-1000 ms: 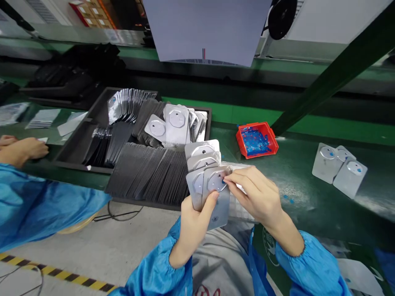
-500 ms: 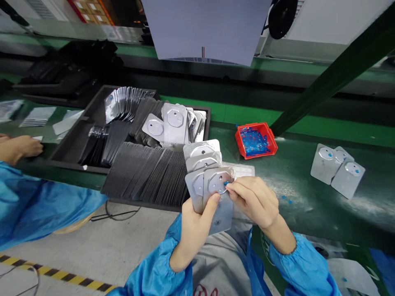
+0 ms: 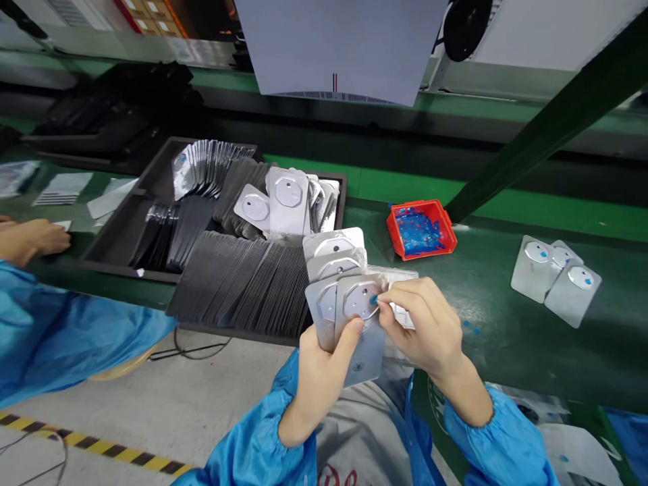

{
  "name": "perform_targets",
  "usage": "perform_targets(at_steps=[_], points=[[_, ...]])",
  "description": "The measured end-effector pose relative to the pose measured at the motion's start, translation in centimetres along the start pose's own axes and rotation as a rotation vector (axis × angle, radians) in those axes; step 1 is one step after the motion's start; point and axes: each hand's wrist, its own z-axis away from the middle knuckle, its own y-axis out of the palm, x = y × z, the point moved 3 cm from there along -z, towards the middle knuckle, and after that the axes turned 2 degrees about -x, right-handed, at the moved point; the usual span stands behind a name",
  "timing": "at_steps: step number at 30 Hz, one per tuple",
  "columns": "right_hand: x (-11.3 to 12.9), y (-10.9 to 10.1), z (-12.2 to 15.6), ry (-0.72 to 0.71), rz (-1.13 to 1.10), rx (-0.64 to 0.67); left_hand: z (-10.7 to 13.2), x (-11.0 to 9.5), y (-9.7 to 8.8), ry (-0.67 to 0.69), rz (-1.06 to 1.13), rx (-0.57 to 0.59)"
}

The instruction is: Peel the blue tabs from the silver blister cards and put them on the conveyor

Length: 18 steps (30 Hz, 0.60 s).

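Note:
My left hand (image 3: 327,368) grips a fanned stack of flat silver metal plates (image 3: 368,341), its thumb lying across the top one. Each plate shows a raised rounded area with a small hole. On the top plate's raised area sits a small round blue piece (image 3: 373,300), beside the hole. My right hand (image 3: 422,324) is closed in a pinch, thumb and forefinger at the right edge of that blue piece. Its other fingers are curled, and part of the stack behind them is hidden.
A red bin (image 3: 422,229) holds many blue pieces. Three plates with blue dots (image 3: 574,293) lie on the green bench at right. Dark trays (image 3: 152,270) packed with plates stand at left. A co-worker's hand (image 3: 38,239) is at far left. A green post (image 3: 536,121) slants behind the bin.
The blue piece, tilted at my right fingertips before, now appears flat against the top plate. My right fingertips have shifted slightly to the right. My left hand keeps its hold on the stack.

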Motion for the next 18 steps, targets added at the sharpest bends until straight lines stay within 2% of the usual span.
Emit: perform_targets(at_steps=[6, 10, 15, 18], points=[[0.2, 0.1, -0.1, 0.020, 0.016, 0.014, -0.1, -0.1, 0.1, 0.012, -0.002, -0.003], [0.3, 0.1, 0.2, 0.121, -0.048, -0.014, 0.0, 0.1, 0.1, 0.002, -0.002, -0.001], [0.7, 0.1, 0.9, -0.007, 0.056, -0.062, 0.2, 0.3, 0.2, -0.010, -0.003, 0.019], [0.7, 0.0, 1.2, -0.015, 0.075, -0.099, 0.3, 0.5, 0.2, -0.010, 0.000, 0.022]])
